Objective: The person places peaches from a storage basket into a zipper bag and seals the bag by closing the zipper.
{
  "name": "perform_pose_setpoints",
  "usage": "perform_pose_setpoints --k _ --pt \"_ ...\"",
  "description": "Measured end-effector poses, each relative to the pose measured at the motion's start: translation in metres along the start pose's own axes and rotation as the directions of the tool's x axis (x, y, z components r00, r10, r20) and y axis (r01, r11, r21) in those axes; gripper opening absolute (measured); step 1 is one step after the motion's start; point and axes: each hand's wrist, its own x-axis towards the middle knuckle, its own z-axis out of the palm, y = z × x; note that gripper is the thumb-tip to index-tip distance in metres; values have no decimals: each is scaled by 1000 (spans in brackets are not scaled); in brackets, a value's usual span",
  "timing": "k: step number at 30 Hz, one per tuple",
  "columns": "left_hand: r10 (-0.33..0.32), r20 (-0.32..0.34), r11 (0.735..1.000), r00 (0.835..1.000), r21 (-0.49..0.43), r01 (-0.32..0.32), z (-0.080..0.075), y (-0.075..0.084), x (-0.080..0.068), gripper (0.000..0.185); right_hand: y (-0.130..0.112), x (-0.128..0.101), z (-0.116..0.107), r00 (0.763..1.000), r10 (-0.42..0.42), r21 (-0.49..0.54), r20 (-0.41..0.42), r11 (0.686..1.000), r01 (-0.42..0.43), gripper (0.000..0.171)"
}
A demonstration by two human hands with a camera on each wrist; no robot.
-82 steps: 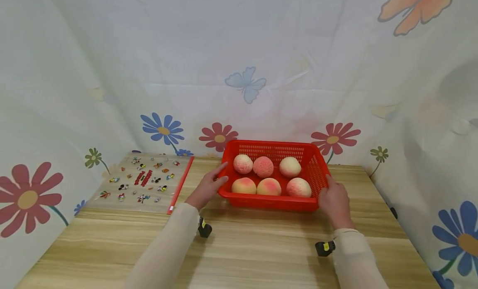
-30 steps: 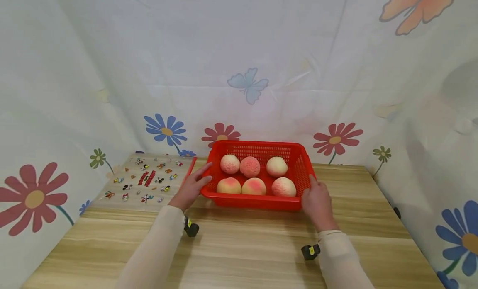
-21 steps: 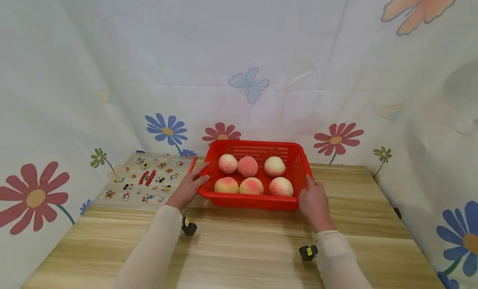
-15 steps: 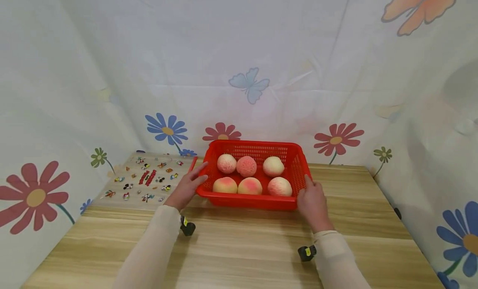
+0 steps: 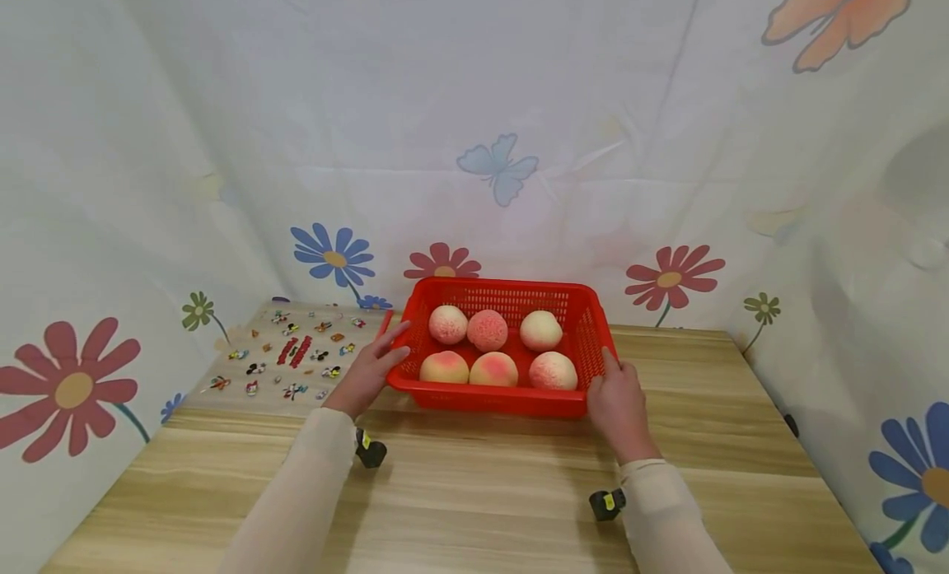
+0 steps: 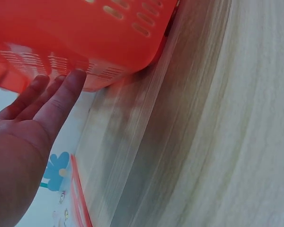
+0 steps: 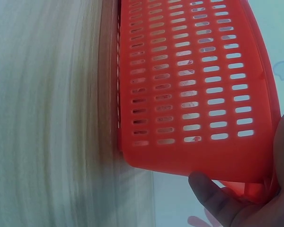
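- Sheet with cartoon prints and a red edge strip lies at the far left of the surface.
- Left hand holds its fingers straight and a little spread, their tips at the left end of the red basket.
- That basket stands between both hands on the far middle part of the surface, just before the flowered curtain.
- Six peaches lie inside in two rows of three, each row's right one set apart.
- Right hand grips the basket's near right corner.
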Motion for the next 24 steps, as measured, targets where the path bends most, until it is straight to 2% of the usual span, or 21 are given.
perform_pose_setpoints --k 9,16,19,22,24 --pt "-31 7 999 999 -34 32 -1 -5 4 66 2 2 3 1000 -4 -21 7 1000 4 57" --pt "34 27 997 999 -73 -32 -8 -3 3 57 3 2 3 999 -40 -46 -20 998 39 56" --pt "47 -14 996 999 -72 -48 -11 -2 2 57 3 2 2 999 -44 -45 -20 998 43 56" --pt "57 -105 998 993 -13 -58 -15 -3 3 57 2 2 1 999 -35 -47 -15 998 34 56" --pt "88 -163 996 983 28 -84 -17 -4 5 53 2 3 1 999 -31 -49 -15 998 30 57"
